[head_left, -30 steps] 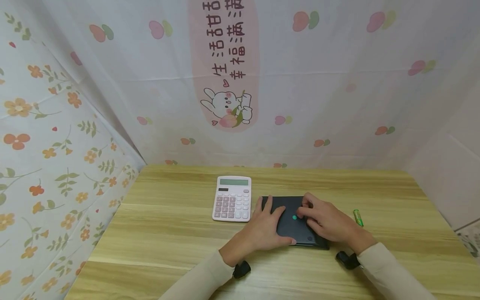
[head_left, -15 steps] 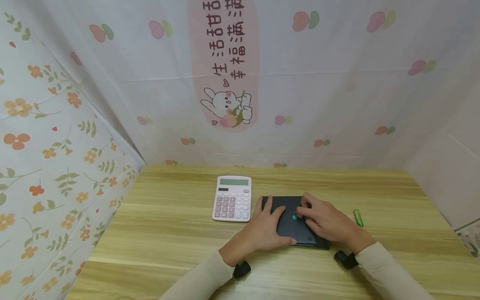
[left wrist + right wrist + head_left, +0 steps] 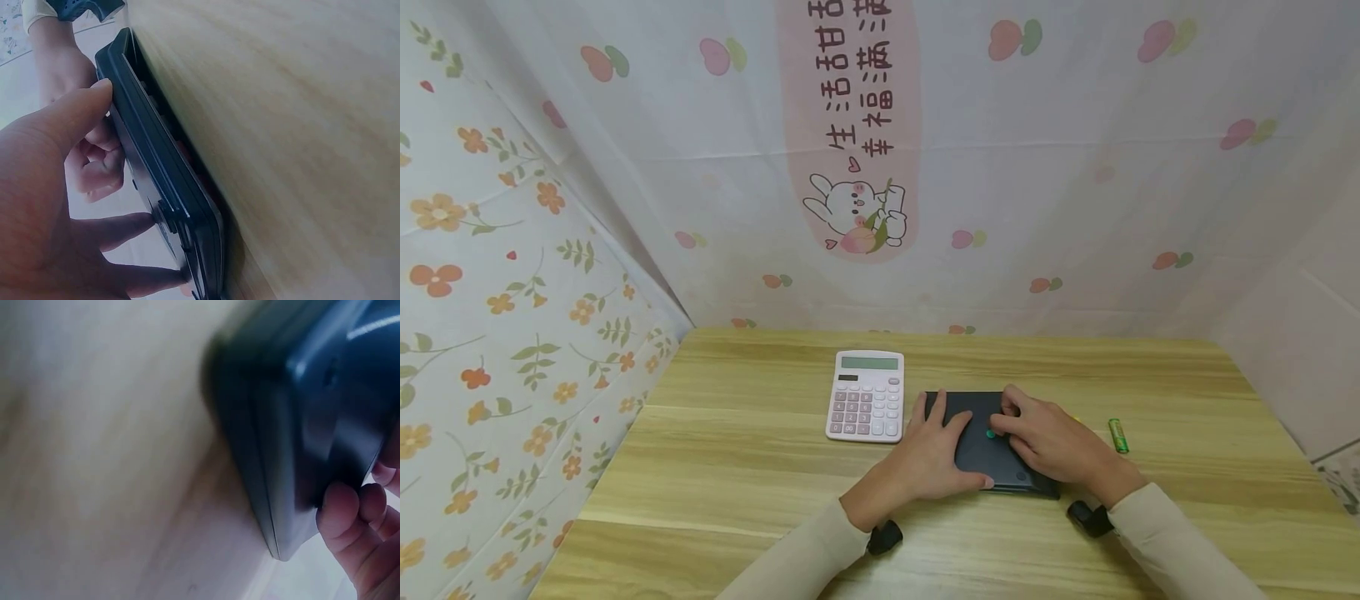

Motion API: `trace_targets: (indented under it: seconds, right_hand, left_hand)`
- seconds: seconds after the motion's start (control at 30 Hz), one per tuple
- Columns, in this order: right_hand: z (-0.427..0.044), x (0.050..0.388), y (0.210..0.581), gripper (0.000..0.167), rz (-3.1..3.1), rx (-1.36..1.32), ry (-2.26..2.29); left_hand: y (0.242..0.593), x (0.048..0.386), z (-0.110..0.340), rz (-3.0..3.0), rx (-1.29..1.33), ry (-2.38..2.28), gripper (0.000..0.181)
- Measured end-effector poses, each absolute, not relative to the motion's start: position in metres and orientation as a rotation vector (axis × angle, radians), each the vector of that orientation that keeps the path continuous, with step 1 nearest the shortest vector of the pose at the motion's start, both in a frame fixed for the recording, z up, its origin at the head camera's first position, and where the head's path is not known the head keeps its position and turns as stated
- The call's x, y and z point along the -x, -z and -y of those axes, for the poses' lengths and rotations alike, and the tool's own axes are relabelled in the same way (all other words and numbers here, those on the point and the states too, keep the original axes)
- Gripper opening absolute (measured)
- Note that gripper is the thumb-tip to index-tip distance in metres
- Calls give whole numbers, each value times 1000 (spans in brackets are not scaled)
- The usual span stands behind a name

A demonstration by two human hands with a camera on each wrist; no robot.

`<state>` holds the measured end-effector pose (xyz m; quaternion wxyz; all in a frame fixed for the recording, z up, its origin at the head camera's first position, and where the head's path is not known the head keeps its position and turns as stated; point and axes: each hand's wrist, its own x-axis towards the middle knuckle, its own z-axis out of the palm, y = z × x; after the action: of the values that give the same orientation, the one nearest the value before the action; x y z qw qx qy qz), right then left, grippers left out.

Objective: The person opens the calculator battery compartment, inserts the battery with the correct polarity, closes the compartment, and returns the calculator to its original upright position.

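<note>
A black calculator [image 3: 977,454] lies back side up on the wooden table, a small green round spot on its back. In the left wrist view, keys show along its underside. My left hand [image 3: 929,450] rests spread over its left part, the thumb on the near edge and straight fingers on the back. Over the right part is my right hand [image 3: 1048,433], its fingers curled, fingertips at the back beside the green spot. Close up in the right wrist view, the thumb [image 3: 340,509] touches the calculator's back; nothing shows between the fingers.
A pink-and-white calculator [image 3: 865,397] lies face up to the left of the black one. Right of my right hand lies a green battery [image 3: 1117,435]. A bit of something yellow [image 3: 1077,419] peeks out behind that hand. Patterned cloth [image 3: 970,167] hangs behind the table.
My right hand has shifted very slightly leftward over the calculator's back, and a yellow bit shows behind it. My left hand stays put.
</note>
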<state>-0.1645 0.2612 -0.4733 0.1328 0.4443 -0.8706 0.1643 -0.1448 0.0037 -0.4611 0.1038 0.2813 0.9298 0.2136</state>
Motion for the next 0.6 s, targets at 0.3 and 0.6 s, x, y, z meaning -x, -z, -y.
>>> trace_targets:
  seconds: [0.3,0.6]
  right_hand:
    - [-260,165,474,30,2524,-1286,-433]
    - [-260,165,474,29,2518,-1287,-444]
  left_hand:
    - [460,145,-4,-2739,-823,-632,95]
    - [459,144,-4,-2737,-820,-623,95]
